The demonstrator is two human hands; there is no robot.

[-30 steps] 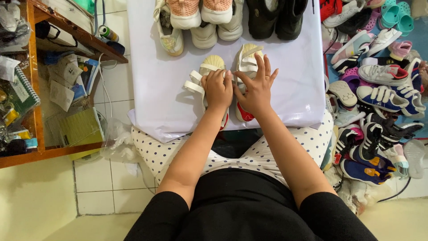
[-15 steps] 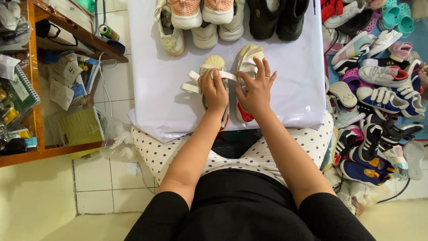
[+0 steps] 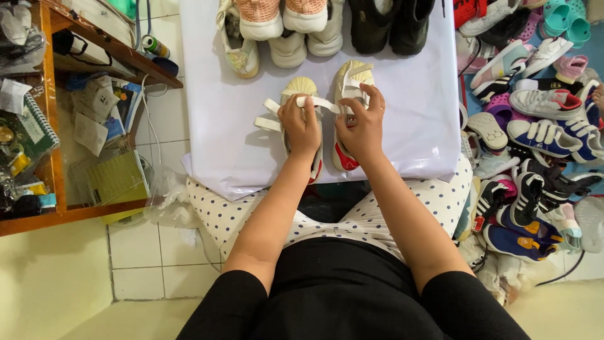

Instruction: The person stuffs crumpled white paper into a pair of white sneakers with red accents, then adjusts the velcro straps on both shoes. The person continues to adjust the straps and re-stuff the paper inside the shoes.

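Two hands hold one strap over two cream shoes.

Place: a small shoe-selling corner at home.
Proof: heaped shoes right of the white sheet; cluttered wooden shelf left, tiled floor.

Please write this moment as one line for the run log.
left hand: on left cream shoe, pinching white strap | right hand: on right cream shoe | surface: white sheet
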